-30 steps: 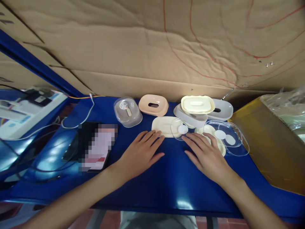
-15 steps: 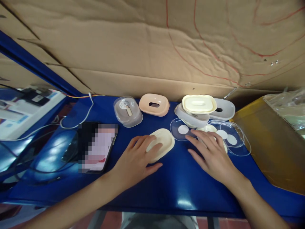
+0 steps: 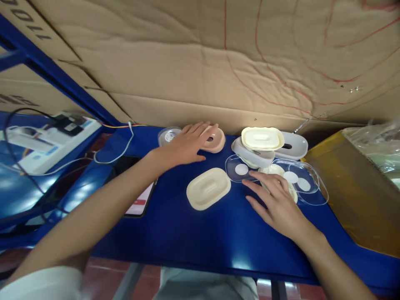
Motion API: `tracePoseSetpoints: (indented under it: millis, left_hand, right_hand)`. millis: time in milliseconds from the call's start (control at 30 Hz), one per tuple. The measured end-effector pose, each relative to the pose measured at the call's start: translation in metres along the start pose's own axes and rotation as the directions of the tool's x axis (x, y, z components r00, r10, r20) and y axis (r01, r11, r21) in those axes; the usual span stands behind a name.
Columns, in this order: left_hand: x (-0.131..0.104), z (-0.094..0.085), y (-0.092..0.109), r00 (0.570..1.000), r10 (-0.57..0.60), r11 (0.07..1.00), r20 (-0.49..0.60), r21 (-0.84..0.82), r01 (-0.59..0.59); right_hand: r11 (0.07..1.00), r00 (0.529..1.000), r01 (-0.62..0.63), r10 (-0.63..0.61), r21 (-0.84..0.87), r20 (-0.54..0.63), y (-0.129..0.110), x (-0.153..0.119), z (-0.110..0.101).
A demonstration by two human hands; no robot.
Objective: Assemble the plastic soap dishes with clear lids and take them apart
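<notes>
My left hand (image 3: pixel 190 143) reaches over the left end of a pink oval tray with a slot (image 3: pixel 218 143), its fingers stretched out; whether it touches the tray I cannot tell. Partly behind that hand sits a clear-lidded container with a round label (image 3: pixel 166 135). A cream oval dish (image 3: pixel 208 189) lies alone on the blue table (image 3: pixel 193 237), between my hands. My right hand (image 3: pixel 275 196) rests with fingers spread over cream pieces and beside a clear oval lid with a white round sticker (image 3: pixel 234 168). More clear lids (image 3: pixel 308 171) overlap to its right.
At the back right, a cream tray (image 3: pixel 262 138) tops a grey-white piece (image 3: pixel 254 155), next to a grey slotted tray (image 3: pixel 295 146). A cardboard box (image 3: pixel 353 191) borders the right side. A phone (image 3: pixel 140 204) and a power strip with cables (image 3: pixel 46 146) are on the left.
My left hand has left the cream dish and moved back and left to the pink tray. The dish stays on the table. My right hand has hardly moved. The view has shifted slightly.
</notes>
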State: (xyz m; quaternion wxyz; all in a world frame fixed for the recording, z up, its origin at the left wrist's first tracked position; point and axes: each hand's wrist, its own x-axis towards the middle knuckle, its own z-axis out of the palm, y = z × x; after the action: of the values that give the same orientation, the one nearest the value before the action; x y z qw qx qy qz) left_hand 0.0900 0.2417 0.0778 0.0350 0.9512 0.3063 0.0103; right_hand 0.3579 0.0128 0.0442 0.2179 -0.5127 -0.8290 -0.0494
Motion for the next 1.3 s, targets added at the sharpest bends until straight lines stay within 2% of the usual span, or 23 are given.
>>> tracePoseSetpoints:
  millis: [100,200,300,400,500,600,733,933,1100,1200,1300]
  left_hand:
    - [0.025,0.003,-0.018,1.000,0.001,1.000,0.028,0.002,-0.001]
    - [0.020,-0.004,-0.011,0.997,0.006,1.000,-0.078,-0.011,-0.007]
    - [-0.009,-0.015,0.017,0.981,-0.007,0.997,-0.194,-0.071,-0.007]
    - [-0.050,-0.013,0.054,0.985,-0.059,0.996,-0.165,-0.077,0.046]
    - [-0.087,0.008,0.086,0.975,-0.146,0.986,-0.166,-0.109,0.129]
    - [-0.108,0.034,0.104,0.962,-0.235,0.969,-0.137,-0.107,0.221]
    - [-0.108,0.051,0.114,0.948,-0.261,0.965,-0.182,-0.028,0.260]
    - [-0.096,0.048,0.121,0.960,-0.198,0.977,-0.195,0.043,0.210]
    - [-0.094,0.053,0.124,0.981,-0.131,0.989,-0.146,0.047,0.139]
    - [-0.097,0.058,0.123,0.987,-0.087,0.996,-0.136,-0.029,0.084]
    - [-0.101,0.060,0.119,0.988,-0.013,0.980,-0.153,-0.196,-0.018]
  right_hand:
    - [1.000,1.000,-0.001,0.001,0.009,0.011,0.000,-0.002,0.005]
    - [1.000,0.999,0.015,-0.015,0.001,0.036,-0.002,-0.003,0.007]
    - [0.999,0.998,0.036,-0.036,0.001,0.051,-0.009,-0.003,0.005]
    - [0.999,0.998,0.041,-0.041,0.016,0.043,-0.015,-0.003,0.002]
    - [0.999,0.998,0.040,-0.041,0.017,0.038,-0.017,-0.002,0.003]
    - [0.999,0.997,0.003,-0.001,-0.040,0.071,-0.015,-0.002,0.010]
    - [0.994,0.990,-0.051,0.062,-0.093,0.123,-0.008,-0.003,0.019]
    - [0.994,0.989,-0.052,0.065,-0.101,0.133,-0.005,-0.004,0.023]
    - [0.996,0.987,-0.048,0.058,-0.071,0.149,-0.008,-0.004,0.023]
    - [0.999,0.987,-0.028,0.034,-0.042,0.158,-0.012,-0.003,0.021]
    - [1.000,0.988,-0.003,0.006,-0.022,0.156,-0.013,-0.003,0.017]
